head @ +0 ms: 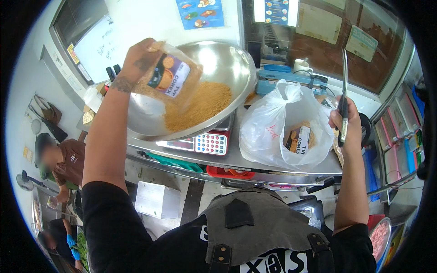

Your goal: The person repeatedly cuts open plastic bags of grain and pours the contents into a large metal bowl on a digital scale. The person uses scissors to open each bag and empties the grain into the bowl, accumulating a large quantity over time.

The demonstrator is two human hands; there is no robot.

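My left hand [140, 59] grips the top corner of a clear plastic bag [191, 73] of tan granules with a printed label. The bag is tilted over a wide stainless steel bowl [235, 65], which holds a heap of brown granules [208, 102]. Beneath the bowl is a digital scale [211, 143] with a keypad. Raised at the right, my right hand [348, 114] holds a black-handled bladed tool [344, 75], a knife or scissors; its blade points away from me. Left of that hand stands a white plastic carrier bag [263, 133] with another labelled granule bag [300, 140] inside.
Behind the carrier bag are a blue bag sealer [269, 85] and a white mug [302, 66]. A steel counter [235, 157] runs across, with a red tray [222, 172] below its edge. Two people work at the left. A bowl of pink minced meat [380, 237] sits lower right.
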